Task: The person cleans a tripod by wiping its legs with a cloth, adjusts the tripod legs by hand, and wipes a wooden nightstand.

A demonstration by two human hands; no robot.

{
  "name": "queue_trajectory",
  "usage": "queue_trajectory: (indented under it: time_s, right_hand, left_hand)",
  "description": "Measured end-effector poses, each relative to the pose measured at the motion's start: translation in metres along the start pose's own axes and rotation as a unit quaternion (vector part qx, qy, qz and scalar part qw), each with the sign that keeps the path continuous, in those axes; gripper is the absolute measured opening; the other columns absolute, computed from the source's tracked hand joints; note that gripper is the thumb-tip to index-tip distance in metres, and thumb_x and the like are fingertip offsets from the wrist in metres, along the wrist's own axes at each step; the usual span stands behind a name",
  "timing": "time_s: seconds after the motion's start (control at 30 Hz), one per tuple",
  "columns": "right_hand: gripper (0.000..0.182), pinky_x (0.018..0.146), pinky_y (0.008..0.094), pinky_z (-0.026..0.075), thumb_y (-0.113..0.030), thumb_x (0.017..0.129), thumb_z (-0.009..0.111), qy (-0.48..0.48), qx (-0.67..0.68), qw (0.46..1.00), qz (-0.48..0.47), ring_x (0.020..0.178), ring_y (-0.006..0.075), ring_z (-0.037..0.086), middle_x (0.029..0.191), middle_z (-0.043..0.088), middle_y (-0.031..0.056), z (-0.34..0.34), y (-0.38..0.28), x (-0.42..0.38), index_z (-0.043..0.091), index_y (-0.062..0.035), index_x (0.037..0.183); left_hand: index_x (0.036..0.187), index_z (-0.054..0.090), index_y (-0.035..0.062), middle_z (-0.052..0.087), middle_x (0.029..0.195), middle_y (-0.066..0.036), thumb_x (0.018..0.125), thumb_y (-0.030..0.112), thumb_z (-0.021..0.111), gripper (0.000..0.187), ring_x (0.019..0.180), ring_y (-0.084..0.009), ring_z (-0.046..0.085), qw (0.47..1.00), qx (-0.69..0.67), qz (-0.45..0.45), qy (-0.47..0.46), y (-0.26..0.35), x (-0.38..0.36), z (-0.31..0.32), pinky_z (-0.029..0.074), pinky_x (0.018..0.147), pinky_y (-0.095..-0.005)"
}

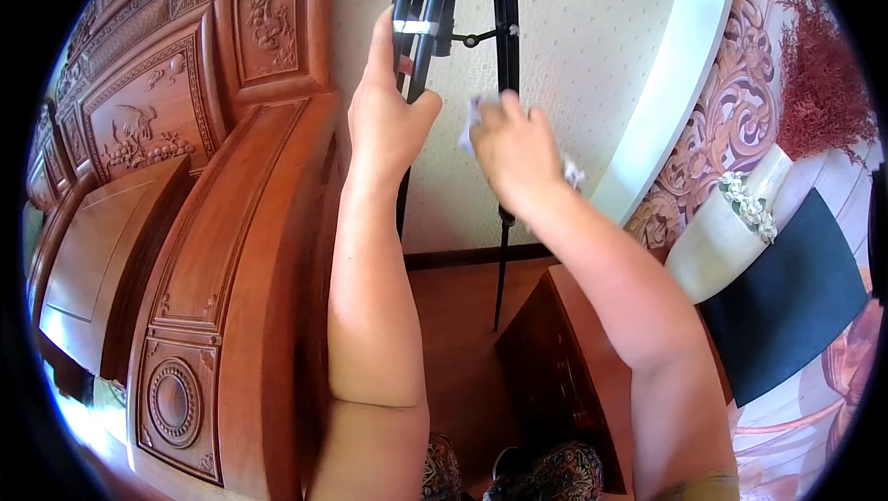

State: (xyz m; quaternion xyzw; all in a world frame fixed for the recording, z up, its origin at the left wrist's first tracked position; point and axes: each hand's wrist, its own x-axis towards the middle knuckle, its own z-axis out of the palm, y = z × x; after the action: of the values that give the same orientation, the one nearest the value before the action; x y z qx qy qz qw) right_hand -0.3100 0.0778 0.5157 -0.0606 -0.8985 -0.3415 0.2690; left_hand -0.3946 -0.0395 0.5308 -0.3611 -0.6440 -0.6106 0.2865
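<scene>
A black tripod [506, 29] stands against the wall, its top cut off by the frame's upper edge. My left hand [384, 117] is closed around its left leg [421, 66], just below a silver band, with the index finger stretched up along it. My right hand [518, 149] is closed on a whitish cloth [469, 131], whose crumpled end [573, 172] shows past the wrist. That hand overlaps the tripod's right leg, which runs on below it to the floor.
A carved wooden sofa [231, 223] fills the left side. A wooden cabinet [592, 344] stands low on the right, near a pale vase [731, 233] with white flowers and a dark panel [786, 297]. Dried red branches [823, 75] rise behind, beside carved openwork [731, 103].
</scene>
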Motion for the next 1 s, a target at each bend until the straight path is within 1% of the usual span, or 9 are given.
queue_trajectory:
  time_s: [0.2, 0.27, 0.4, 0.47, 0.5, 0.57, 0.9, 0.93, 1.0]
  right_hand:
    - [0.017, 0.075, 0.0319, 0.04, -0.01, 0.072, 0.055, -0.123, 0.046, 0.99, -0.057, 0.099, 0.0197, 0.044, 0.097, 0.057, 0.0003, 0.031, -0.008, -0.048, 0.065, -0.0141, 0.085]
    - [0.022, 0.076, 0.032, 0.043, -0.006, 0.074, 0.052, 0.023, 0.336, 0.941, 0.04, 0.099, 0.022, 0.047, 0.101, 0.058, 0.0, 0.008, 0.011, -0.048, 0.065, -0.0161, 0.088]
    - [0.025, 0.07, 0.0291, 0.048, -0.007, 0.074, 0.05, 0.199, 0.309, 0.915, 0.167, 0.093, 0.0192, 0.052, 0.102, 0.058, 0.0058, -0.001, 0.057, -0.027, 0.064, -0.0167, 0.092]
    - [0.032, 0.071, 0.0289, 0.048, -0.004, 0.075, 0.046, 0.169, 0.657, 0.687, 0.262, 0.083, 0.018, 0.055, 0.1, 0.057, 0.0108, 0.003, 0.068, -0.012, 0.06, -0.0104, 0.103]
    - [0.032, 0.071, 0.0289, 0.048, -0.004, 0.075, 0.046, 0.17, 0.659, 0.684, 0.264, 0.083, 0.018, 0.055, 0.1, 0.057, 0.0108, -0.001, 0.068, -0.01, 0.06, -0.0104, 0.103]
    - [0.041, 0.071, 0.0278, 0.047, -0.002, 0.074, 0.042, 0.242, 0.769, 0.453, 0.381, 0.078, 0.0182, 0.057, 0.098, 0.057, 0.0131, -0.012, 0.069, -0.002, 0.051, -0.0019, 0.114]
    - [0.049, 0.081, 0.026, 0.038, -0.007, 0.071, 0.047, 0.096, 0.789, 0.521, 0.311, 0.095, 0.0187, 0.049, 0.105, 0.054, 0.0123, 0.06, 0.057, -0.009, 0.045, 0.0027, 0.119]
    - [0.05, 0.083, 0.0272, 0.038, -0.007, 0.07, 0.047, 0.078, 0.753, 0.572, 0.316, 0.097, 0.02, 0.049, 0.106, 0.054, 0.0128, 0.067, 0.054, -0.019, 0.045, 0.0029, 0.119]
    - [0.05, 0.084, 0.0279, 0.037, -0.007, 0.07, 0.046, 0.042, 0.75, 0.564, 0.342, 0.099, 0.021, 0.048, 0.107, 0.053, 0.0137, 0.095, 0.043, -0.04, 0.045, 0.0034, 0.119]
  left_hand:
    - [0.132, 0.025, 0.0221, 0.05, 0.082, -0.004, 0.062, 0.0, 0.053, 0.079, 0.062, -0.0138, 0.048, 1.0, 0.004, -0.007, -0.001, -0.001, 0.0, 0.001, 0.042, 0.057, -0.0274]
    - [0.135, 0.023, 0.022, 0.052, 0.085, -0.003, 0.064, -0.001, 0.05, 0.079, 0.059, -0.0073, 0.044, 1.0, 0.007, 0.003, -0.003, -0.002, -0.001, 0.002, 0.041, 0.054, -0.0216]
    - [0.135, 0.022, 0.022, 0.052, 0.083, -0.003, 0.064, -0.001, 0.05, 0.079, 0.059, -0.0077, 0.044, 1.0, 0.021, -0.011, -0.012, 0.002, -0.001, 0.002, 0.041, 0.055, -0.0224]
    - [0.135, 0.022, 0.022, 0.052, 0.083, -0.003, 0.064, 0.0, 0.05, 0.079, 0.06, -0.0085, 0.045, 1.0, 0.028, 0.011, 0.0, -0.002, 0.0, 0.002, 0.042, 0.057, -0.0238]
    - [0.134, 0.023, 0.0217, 0.052, 0.083, -0.003, 0.064, 0.0, 0.05, 0.078, 0.062, -0.0093, 0.046, 1.0, 0.025, 0.004, -0.006, -0.002, 0.0, 0.002, 0.043, 0.059, -0.0248]
    - [0.134, 0.023, 0.0214, 0.052, 0.083, -0.003, 0.065, 0.0, 0.049, 0.077, 0.063, -0.0094, 0.046, 1.0, 0.022, -0.009, -0.012, 0.0, 0.0, 0.001, 0.043, 0.059, -0.0249]
    - [0.129, 0.032, 0.0151, 0.054, 0.087, -0.002, 0.068, 0.002, 0.052, 0.065, 0.073, -0.0111, 0.051, 0.999, -0.02, 0.027, -0.026, 0.0, -0.004, -0.001, 0.043, 0.066, -0.026]
    - [0.133, 0.02, 0.003, 0.04, 0.121, -0.016, 0.062, -0.008, 0.041, 0.075, 0.112, -0.0165, 0.039, 0.99, -0.122, 0.058, -0.047, 0.017, -0.002, -0.006, 0.029, 0.09, -0.0182]
    - [0.133, 0.02, 0.0023, 0.039, 0.122, -0.016, 0.062, -0.009, 0.041, 0.075, 0.111, -0.0176, 0.04, 0.99, -0.124, 0.061, -0.025, 0.016, -0.004, -0.001, 0.031, 0.088, -0.0187]
